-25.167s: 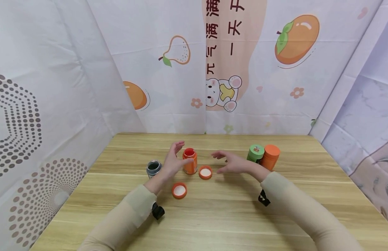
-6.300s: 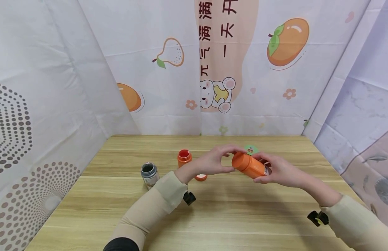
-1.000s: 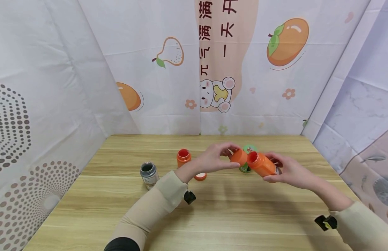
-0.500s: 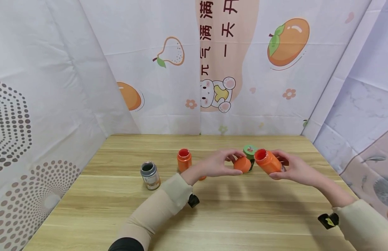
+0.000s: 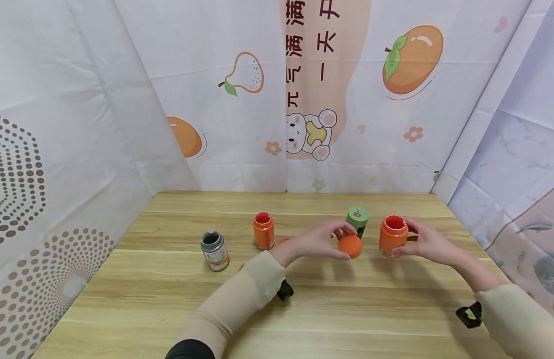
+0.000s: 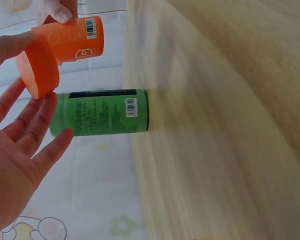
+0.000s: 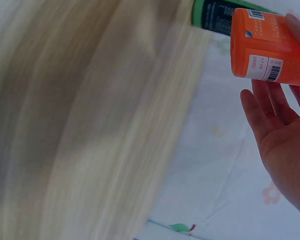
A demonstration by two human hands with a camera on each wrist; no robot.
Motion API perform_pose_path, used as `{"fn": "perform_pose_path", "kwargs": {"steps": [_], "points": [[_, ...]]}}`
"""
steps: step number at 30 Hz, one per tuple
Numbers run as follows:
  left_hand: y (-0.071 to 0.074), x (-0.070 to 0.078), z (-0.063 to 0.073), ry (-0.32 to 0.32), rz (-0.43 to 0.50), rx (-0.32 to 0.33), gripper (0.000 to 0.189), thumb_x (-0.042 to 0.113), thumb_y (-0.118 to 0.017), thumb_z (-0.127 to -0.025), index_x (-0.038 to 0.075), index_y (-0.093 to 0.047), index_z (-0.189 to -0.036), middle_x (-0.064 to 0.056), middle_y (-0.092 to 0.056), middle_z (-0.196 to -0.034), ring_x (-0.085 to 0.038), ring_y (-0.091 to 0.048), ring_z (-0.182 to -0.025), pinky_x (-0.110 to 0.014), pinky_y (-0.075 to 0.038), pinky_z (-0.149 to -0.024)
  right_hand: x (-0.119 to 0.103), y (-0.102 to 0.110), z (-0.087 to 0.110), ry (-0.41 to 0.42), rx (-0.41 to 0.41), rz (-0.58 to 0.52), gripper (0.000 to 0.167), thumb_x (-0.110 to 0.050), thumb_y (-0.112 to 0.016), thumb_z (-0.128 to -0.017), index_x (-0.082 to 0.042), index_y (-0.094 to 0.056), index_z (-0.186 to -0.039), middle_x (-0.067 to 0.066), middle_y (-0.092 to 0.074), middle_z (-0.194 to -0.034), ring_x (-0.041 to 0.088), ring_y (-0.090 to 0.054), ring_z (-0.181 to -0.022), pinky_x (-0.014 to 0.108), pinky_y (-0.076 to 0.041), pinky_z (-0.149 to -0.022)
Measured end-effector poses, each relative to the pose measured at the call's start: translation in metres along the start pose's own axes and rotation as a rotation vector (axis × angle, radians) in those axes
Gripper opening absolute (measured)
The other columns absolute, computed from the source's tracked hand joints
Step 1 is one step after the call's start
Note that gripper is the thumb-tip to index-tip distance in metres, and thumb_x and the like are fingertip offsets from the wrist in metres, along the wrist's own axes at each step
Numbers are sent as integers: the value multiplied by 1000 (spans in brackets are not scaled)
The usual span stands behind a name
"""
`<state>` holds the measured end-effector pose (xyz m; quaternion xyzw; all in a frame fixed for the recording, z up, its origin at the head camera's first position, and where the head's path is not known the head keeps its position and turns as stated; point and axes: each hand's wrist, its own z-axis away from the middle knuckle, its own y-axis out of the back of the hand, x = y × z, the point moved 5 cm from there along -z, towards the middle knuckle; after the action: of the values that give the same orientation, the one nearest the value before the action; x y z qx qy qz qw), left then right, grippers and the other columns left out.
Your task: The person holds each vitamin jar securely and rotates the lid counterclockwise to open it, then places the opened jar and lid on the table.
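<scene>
My left hand (image 5: 317,240) pinches a round orange lid (image 5: 350,246) between thumb and fingertips, its flat top toward the head camera. To its right, my right hand (image 5: 431,244) grips an uncapped orange jar (image 5: 390,242) round its side. That jar is upright, its red inside showing through the mouth, and in the right wrist view its labelled side and base (image 7: 262,50) are clear of the wooden surface. A green-capped jar (image 5: 358,218) stands behind and between the hands. In the left wrist view the lid (image 6: 38,70) overlaps the held jar (image 6: 75,39).
A second open orange jar (image 5: 263,232) and an open grey jar (image 5: 215,252) stand left on the wooden table (image 5: 331,319). Two orange lids lie near them, mostly hidden by the left arm. A printed curtain (image 5: 241,169) hangs behind the table.
The orange jar, capped beside the green one at first, was picked up and its lid twisted off. Lately the jar has moved right and turned upright, while the lid has come down and right.
</scene>
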<state>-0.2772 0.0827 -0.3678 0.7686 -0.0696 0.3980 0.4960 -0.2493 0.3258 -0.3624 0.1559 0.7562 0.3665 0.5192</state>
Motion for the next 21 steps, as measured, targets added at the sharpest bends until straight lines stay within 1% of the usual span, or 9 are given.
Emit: {"fn": "perform_pose_path", "kwargs": {"steps": [6, 8, 11, 15, 19, 21], "points": [[-11, -5, -7, 21, 7, -27, 52, 17, -83, -78, 11, -59, -124, 7, -60, -114, -2, -54, -92, -22, -47, -85, 17, 3, 1, -48, 1, -34, 68, -10, -84, -74, 7, -50, -130, 14, -60, -115, 1, -54, -97, 28, -53, -80], [-15, -6, -11, 18, -4, -38, 53, 17, -84, -78, 10, -59, -124, 5, -60, -114, -3, -54, -91, -22, -46, -86, 21, 4, 1, -62, 0, -50, 67, -9, -84, -75, 8, -49, -130, 14, -59, -114, -1, -54, -97, 28, -53, -79], [-21, -8, -16, 30, -26, -67, 54, 18, -84, -78, 9, -60, -125, 4, -60, -114, -3, -55, -92, -19, -46, -86, 26, 4, 1, -69, -5, -64, 68, -7, -83, -75, 10, -48, -130, 15, -60, -113, -2, -55, -96, 29, -53, -77], [-29, -13, -22, 89, -49, -106, 54, 20, -84, -78, 13, -60, -126, 8, -59, -113, -2, -53, -93, -13, -42, -82, 30, 4, 1, -63, -14, -47, 70, -9, -84, -74, 11, -47, -130, 17, -61, -114, -1, -55, -97, 27, -52, -77], [-38, -21, -27, 150, -71, -143, 53, 20, -84, -78, 17, -61, -125, 13, -59, -112, -1, -51, -93, -13, -41, -82, 35, 2, 1, -60, -22, -2, 71, -12, -85, -74, 10, -48, -129, 16, -62, -115, 0, -55, -97, 24, -49, -79], [-43, -24, -28, 178, -66, -169, 53, 18, -84, -77, 17, -61, -125, 14, -58, -112, -1, -50, -94, -13, -40, -82, 38, 1, 1, -66, -28, 5, 70, -12, -86, -73, 10, -49, -129, 15, -63, -114, 1, -56, -97, 23, -48, -81]]}}
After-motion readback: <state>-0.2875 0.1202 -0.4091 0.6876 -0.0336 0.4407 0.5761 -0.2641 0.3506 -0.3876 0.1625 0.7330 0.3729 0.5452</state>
